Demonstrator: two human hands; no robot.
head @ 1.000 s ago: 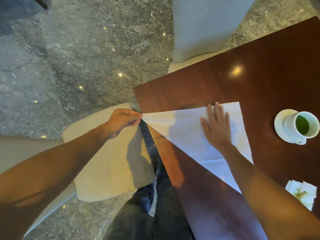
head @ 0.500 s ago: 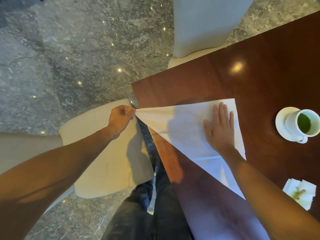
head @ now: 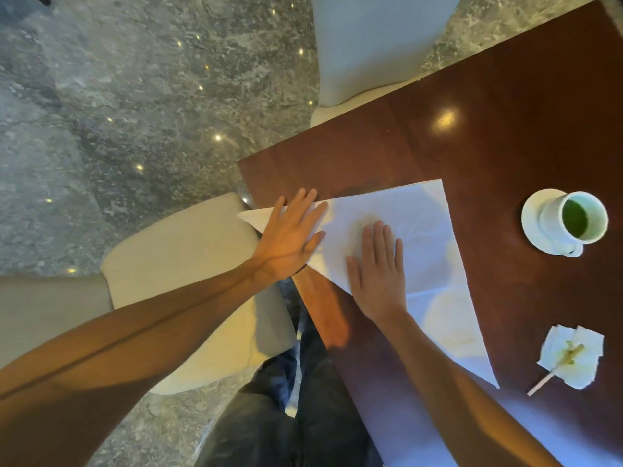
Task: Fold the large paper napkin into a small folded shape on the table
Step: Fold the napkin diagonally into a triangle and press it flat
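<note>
The large white paper napkin (head: 424, 237) lies folded into a triangle on the dark wooden table (head: 505, 112). Its left tip juts past the table's corner. My left hand (head: 290, 237) lies flat, fingers spread, on the napkin's left point at the table edge. My right hand (head: 377, 274) presses flat on the napkin's middle, near its long diagonal edge. Neither hand grips anything. The napkin's lower right tip reaches toward the front of the table, beside my right forearm.
A white cup of green drink on a saucer (head: 569, 220) stands to the right of the napkin. A crumpled small tissue with a stick (head: 569, 355) lies lower right. Cream chairs (head: 182, 284) stand beside and behind the table, over grey marble floor.
My left hand let go of the napkin's left tip, which it had been pinching out past the table corner, and now lies flat on that end. My right hand stayed pressed on the middle.
</note>
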